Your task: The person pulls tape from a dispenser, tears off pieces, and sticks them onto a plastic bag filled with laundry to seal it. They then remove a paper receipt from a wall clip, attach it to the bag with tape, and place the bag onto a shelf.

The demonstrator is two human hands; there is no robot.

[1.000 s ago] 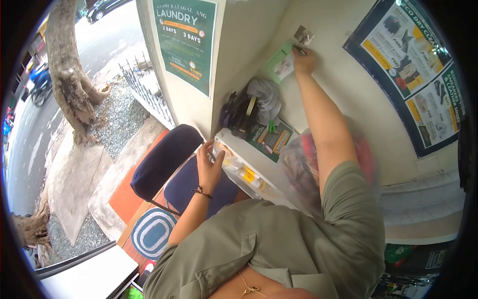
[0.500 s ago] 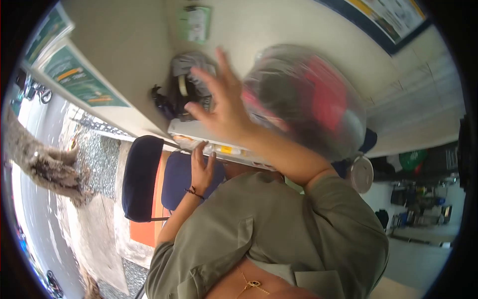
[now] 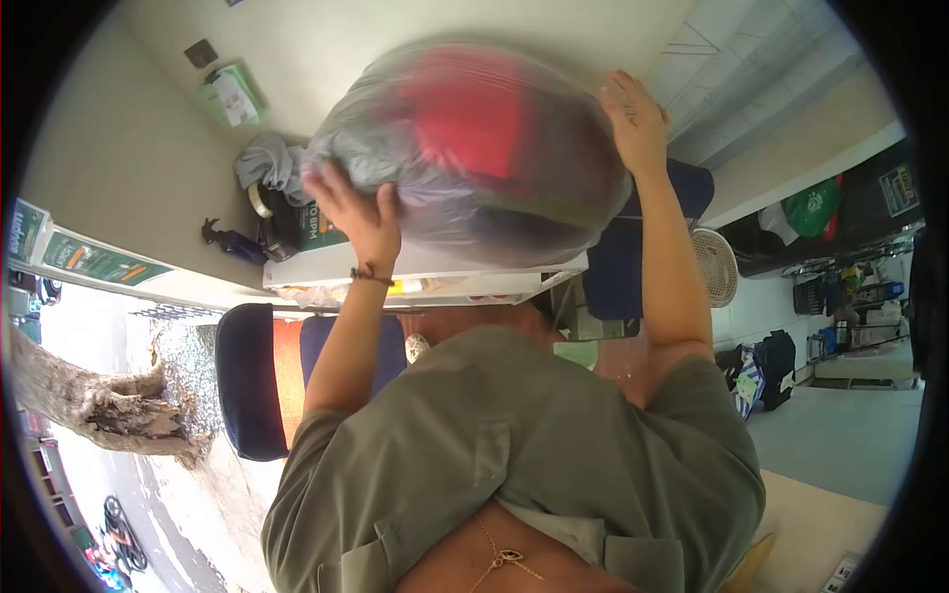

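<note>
A big, full, see-through plastic bag (image 3: 474,148) with red, grey and dark cloth-like contents sits on a white desk (image 3: 435,269). At its left side is my left hand (image 3: 358,215), a dark bracelet at the wrist, with thumb and fingers spread against the plastic. My right hand (image 3: 638,121) lies along the bag's right side, fingers stretched out and fairly flat. Neither hand's fingers close round the bag; it is between the two palms.
Left of the bag stand a dark printed bag (image 3: 314,225), a grey cloth (image 3: 269,163) and a dark spray-like bottle (image 3: 233,243). Chairs are below, including a dark backrest (image 3: 244,381) and a blue seat (image 3: 613,267). A round woven stool top (image 3: 714,267) is at right.
My right hand has moved from above the desk's left part to the bag's right side. My left hand has risen to its left side. The bag appears further left as the view turned.
</note>
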